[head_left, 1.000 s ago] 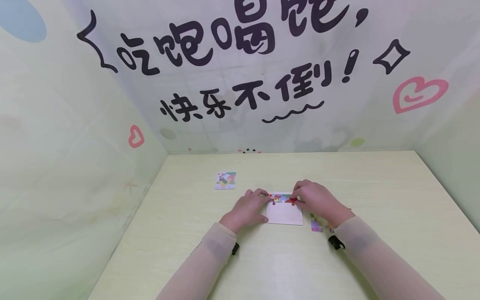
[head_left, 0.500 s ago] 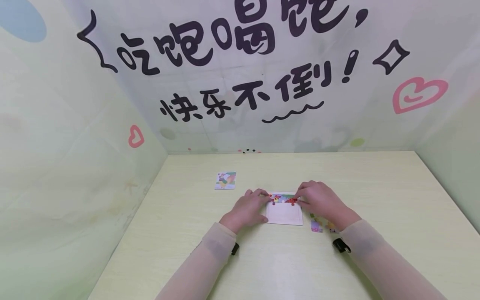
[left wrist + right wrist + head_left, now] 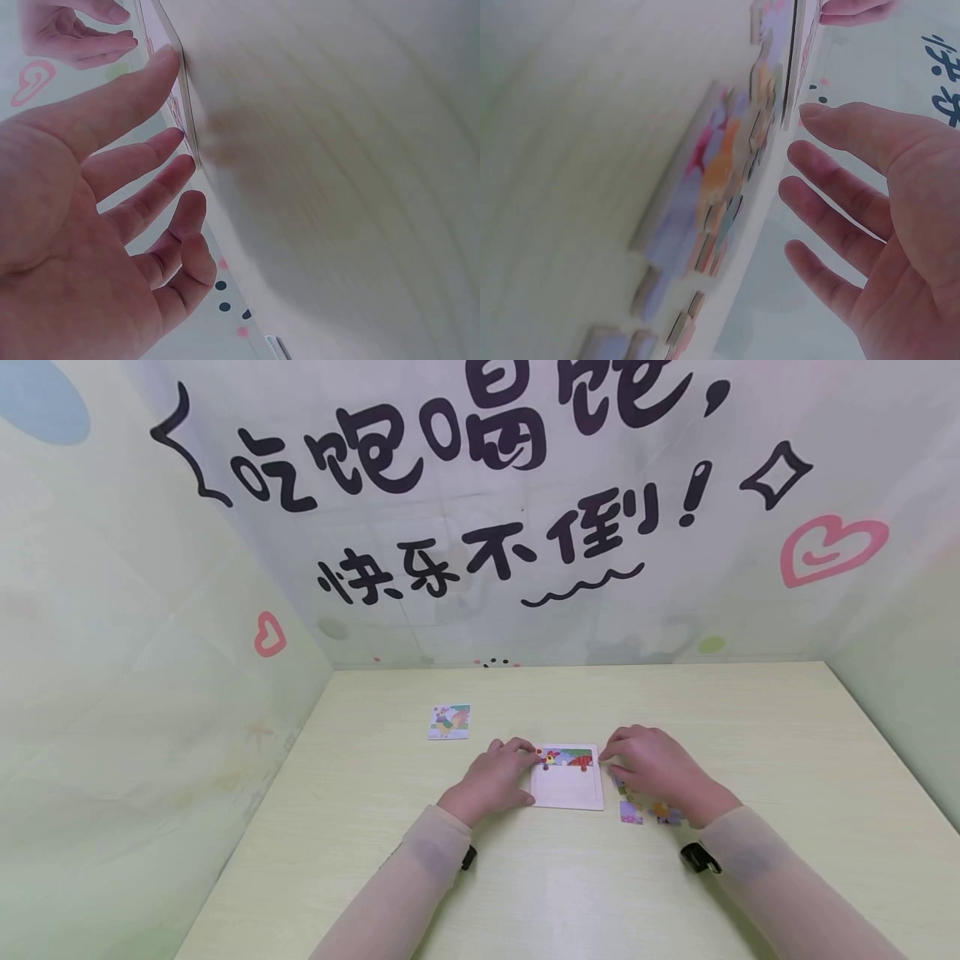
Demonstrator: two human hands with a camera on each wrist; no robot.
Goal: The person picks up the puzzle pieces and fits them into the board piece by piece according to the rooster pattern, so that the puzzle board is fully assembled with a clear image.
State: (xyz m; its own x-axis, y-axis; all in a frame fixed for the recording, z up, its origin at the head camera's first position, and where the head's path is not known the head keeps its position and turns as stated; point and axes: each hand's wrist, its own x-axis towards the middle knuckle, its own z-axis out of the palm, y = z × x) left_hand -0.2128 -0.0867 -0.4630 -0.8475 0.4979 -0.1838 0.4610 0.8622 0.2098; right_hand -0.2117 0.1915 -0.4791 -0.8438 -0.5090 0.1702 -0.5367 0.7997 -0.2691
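A white puzzle tray (image 3: 567, 789) lies on the table, its far strip filled with colourful jigsaw pieces (image 3: 567, 757) and the nearer part bare. My left hand (image 3: 491, 781) rests along the tray's left edge, thumb near the front corner and fingers farther back. In the left wrist view its fingers are extended or loosely bent, and the thumb touches the tray's rim (image 3: 185, 82). Just right of the tray, my right hand (image 3: 663, 770) hovers with relaxed fingers and nothing between them. Loose jigsaw pieces (image 3: 712, 176) lie beneath it, partly hidden by the hand in the head view.
A picture card (image 3: 450, 722) showing a rooster-like bird lies at the back left of the table (image 3: 555, 893). Printed fabric walls (image 3: 480, 627) stand behind the table and along both sides.
My right hand has let go at the tray's far right corner and drawn rightward, uncovering the end of the jigsaw strip. The left hand stays at the tray.
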